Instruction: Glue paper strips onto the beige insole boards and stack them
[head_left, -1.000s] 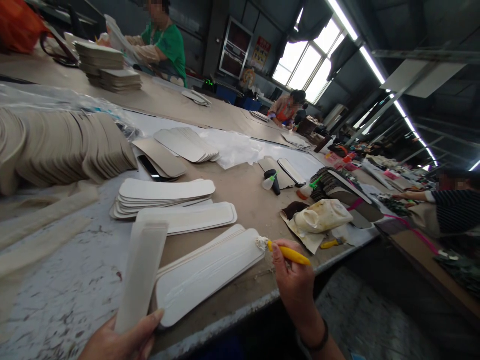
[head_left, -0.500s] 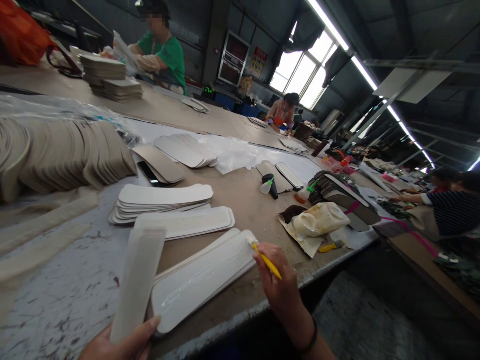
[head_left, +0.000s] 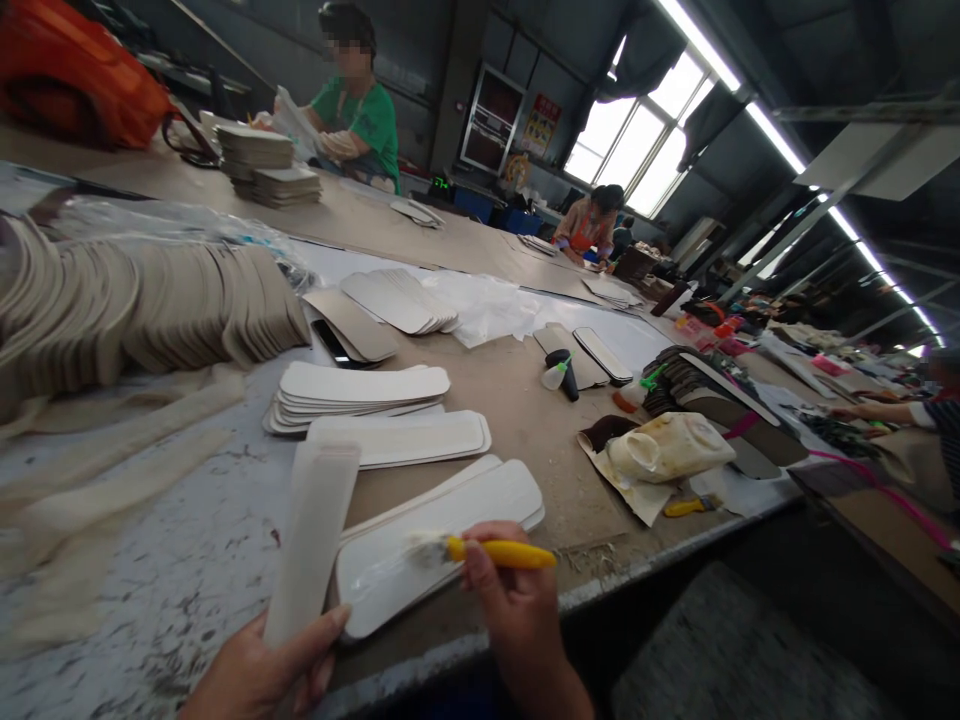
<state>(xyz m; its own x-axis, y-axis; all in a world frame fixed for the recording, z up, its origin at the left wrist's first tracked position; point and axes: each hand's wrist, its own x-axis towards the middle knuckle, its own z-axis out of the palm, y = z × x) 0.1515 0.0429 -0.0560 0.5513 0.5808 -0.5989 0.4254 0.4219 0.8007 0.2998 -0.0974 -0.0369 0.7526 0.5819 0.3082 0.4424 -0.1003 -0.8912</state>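
Note:
My right hand grips a yellow-handled brush. Its pale bristles rest on a long white board piece that lies near the table's front edge and looks wet with glue. My left hand, at the bottom of the view, holds a narrow pale strip upright, with the thumb pressed on its lower end beside the white piece. Just beyond these lie another white piece and a stack of similar pieces.
A row of beige pieces leans at the left. A dirty white jug lies on its side at the right, near a small bottle and dark soles. Other people work across the table, one in green.
My right hand has drawn the brush from the white piece's far right end leftward along it toward its middle. The left hand still holds the strip; the view shifted a little.

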